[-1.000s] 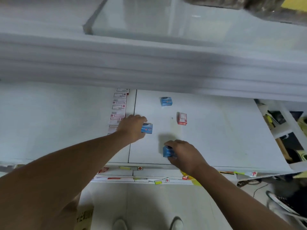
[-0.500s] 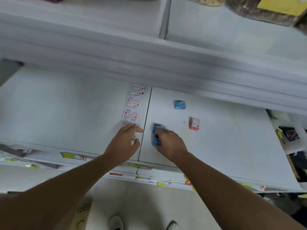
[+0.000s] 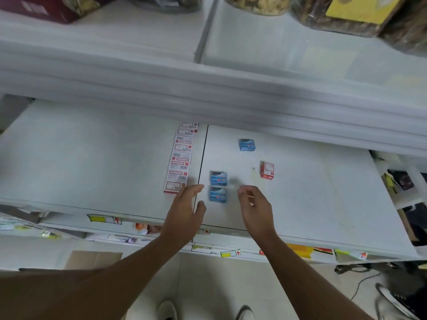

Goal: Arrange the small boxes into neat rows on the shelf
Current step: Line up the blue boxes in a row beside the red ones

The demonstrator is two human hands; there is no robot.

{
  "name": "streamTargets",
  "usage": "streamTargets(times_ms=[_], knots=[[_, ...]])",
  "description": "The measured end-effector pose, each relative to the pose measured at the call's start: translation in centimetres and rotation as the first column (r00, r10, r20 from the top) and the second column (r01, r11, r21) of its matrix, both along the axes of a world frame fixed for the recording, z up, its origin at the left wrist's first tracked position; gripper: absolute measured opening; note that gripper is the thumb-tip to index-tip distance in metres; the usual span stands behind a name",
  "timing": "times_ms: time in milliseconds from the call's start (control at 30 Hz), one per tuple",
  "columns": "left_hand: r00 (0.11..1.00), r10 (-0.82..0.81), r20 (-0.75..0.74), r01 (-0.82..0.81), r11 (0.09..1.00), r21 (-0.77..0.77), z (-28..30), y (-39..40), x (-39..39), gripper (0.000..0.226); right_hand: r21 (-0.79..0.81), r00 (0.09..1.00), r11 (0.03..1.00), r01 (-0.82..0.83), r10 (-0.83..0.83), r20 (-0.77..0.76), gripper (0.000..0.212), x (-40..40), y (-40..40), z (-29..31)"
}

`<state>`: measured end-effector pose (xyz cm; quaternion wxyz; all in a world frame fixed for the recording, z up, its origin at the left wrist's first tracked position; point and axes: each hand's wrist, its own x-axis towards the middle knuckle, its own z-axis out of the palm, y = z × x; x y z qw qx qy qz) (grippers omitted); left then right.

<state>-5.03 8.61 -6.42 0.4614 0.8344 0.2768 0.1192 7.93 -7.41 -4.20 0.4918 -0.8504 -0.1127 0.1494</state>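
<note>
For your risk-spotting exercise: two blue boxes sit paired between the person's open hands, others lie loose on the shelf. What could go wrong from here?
1. The left hand and right hand flank the blue pair closely; a careless reach could knock it crooked.
2. The left hand's fingers lie beside the red-and-white row, and may nudge its near end.
3. The red box stands on edge, so it may topple.
</note>
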Motion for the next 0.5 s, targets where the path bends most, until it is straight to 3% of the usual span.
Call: streamTargets(times_ms=[100,233,367,500], knots=[[0.987,0.155,0.038,-0.141,0.957,-0.255,0.3,-2.4,1.5,0.049,0.166,0.965,0.982,0.086,-0.041,-0.258,0.034,-1.5,0.0,-0.3],[0.945,0.324,0.046,-0.238,0.776,-0.584,1.2,-4.6,3.8,0.048,0.301,0.913,0.944,0.137,-0.003,-0.407,0.047,-2.2,1.5,-1.8],[0.901,0.424,0.094,-0.247,0.679,-0.691,-0.3,-5.3,5.3,0.054,0.384,0.898,0.917,0.105,0.078,-0.433,0.055,-2.5,3.7,-2.5],[0.897,0.414,0.154,-0.200,0.692,-0.694,-1.9,-5.4,6.2,0.078,0.419,0.900,0.902,0.103,0.095,-0.425,0.065,-1.9,5.2,-3.2]])
